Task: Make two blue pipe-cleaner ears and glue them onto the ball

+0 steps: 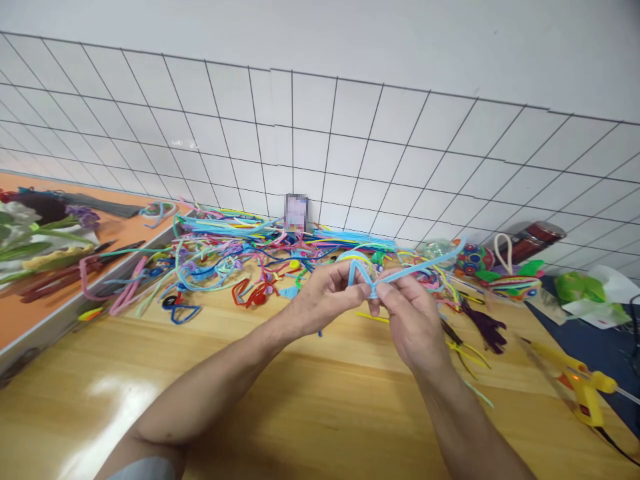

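A light blue pipe cleaner [423,268] is pinched between both hands above the table, bent into a zigzag with a pointed peak at its left part. My left hand [327,297] is closed on the bent part, thumb pressed near the lower corner. Close beside it, my right hand [413,313] grips the same pipe cleaner at that corner, and the long free end slants up to the right. The fingertips nearly meet. Curled fingers hide part of the bent section.
Many coloured pipe cleaners [220,227] lie along the wall, around a small propped-up picture [297,212]. At right are yellow-handled pliers [467,353], a yellow glue gun [583,387] and a dark red cylinder [535,241]. Artificial flowers [45,230] lie at left on an orange surface.
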The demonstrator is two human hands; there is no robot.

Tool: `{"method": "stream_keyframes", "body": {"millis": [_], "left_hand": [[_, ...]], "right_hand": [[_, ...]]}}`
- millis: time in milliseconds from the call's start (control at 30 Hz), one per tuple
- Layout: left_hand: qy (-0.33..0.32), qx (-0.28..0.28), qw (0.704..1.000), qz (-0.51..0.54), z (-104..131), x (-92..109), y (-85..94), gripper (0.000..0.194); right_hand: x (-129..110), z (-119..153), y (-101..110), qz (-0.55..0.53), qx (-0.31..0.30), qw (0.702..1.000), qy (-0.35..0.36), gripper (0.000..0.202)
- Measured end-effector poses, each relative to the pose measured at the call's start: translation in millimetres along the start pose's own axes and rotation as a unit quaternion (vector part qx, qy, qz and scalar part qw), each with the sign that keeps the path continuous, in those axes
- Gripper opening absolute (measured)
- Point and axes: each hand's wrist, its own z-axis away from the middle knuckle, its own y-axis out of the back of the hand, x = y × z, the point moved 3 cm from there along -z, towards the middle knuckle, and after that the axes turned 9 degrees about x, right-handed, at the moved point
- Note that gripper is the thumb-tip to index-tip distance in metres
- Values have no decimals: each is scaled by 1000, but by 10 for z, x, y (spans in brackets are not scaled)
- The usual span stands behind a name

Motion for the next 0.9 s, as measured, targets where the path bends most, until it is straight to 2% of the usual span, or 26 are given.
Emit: {"method": "stream_keyframes", "body": {"millis": [233, 300, 367, 433, 500, 533, 600, 667, 733, 900], "left_hand": [[-1, -8, 999, 32, 36, -32, -28, 34], [-6, 0, 1000, 25, 39, -32, -31, 36], [-16, 15, 1000, 12, 36, -20, -28, 36], [-22, 39, 999, -3, 28, -10, -14, 35], [-23, 59, 998, -11, 19, -11, 5, 33], [-25, 63, 998, -11, 16, -15, 12, 32], [-33, 63, 997, -6, 12, -23, 22, 30], [-41, 61, 997, -1, 14, -29, 26, 29], [-41, 58, 997, 2, 20, -32, 25, 30], [-38, 50, 998, 10, 38, -21, 2, 31]], "right_hand": [[-104, 6, -120, -48, -19, 994, -98, 25], [-105, -4, -103, -35, -36, 994, -101, 27], [-135, -14, -40, 16, -22, 999, -37, 28], [-221, -2, 46, 102, 45, 988, 103, 21], [-335, 59, 84, 193, 102, 938, 269, 6], [-378, 97, 72, 234, 105, 907, 335, 11], [-423, 157, 6, 301, 68, 853, 421, 23], [-427, 185, -59, 339, 36, 823, 453, 27], [-421, 191, -91, 345, 35, 815, 465, 28], [-394, 170, -87, 306, 47, 850, 426, 24]]}}
